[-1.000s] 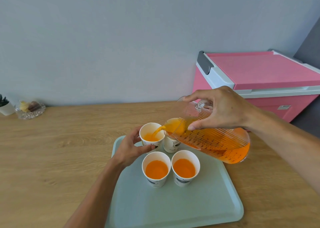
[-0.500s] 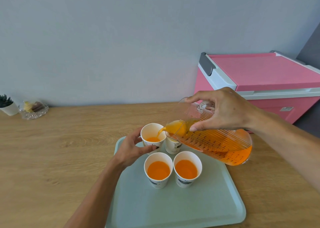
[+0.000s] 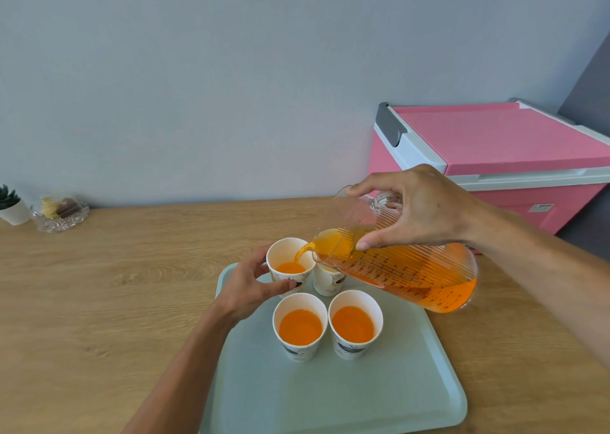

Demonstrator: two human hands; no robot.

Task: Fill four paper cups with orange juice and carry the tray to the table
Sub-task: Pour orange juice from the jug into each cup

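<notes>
On a pale green tray (image 3: pixel 330 397) stand several white paper cups. The two near cups, front left (image 3: pixel 299 327) and front right (image 3: pixel 355 324), hold orange juice. My left hand (image 3: pixel 246 288) grips the back left cup (image 3: pixel 290 265), which has a little juice in it. My right hand (image 3: pixel 419 212) holds a clear ribbed measuring jug (image 3: pixel 406 268) tilted to the left, and a thin stream of juice runs from its spout into that cup. The back right cup (image 3: pixel 326 283) is mostly hidden behind the jug.
The tray lies on a wooden counter (image 3: pixel 115 285) against a grey wall. A pink cooler box (image 3: pixel 501 156) stands at the right. At the far left are a small potted plant (image 3: pixel 11 204) and a glass dish (image 3: pixel 61 214) of sweets.
The jug keeps pouring into the back left cup. The view has shifted slightly, so everything sits a little more to the right and lower. Both hands keep their grips.
</notes>
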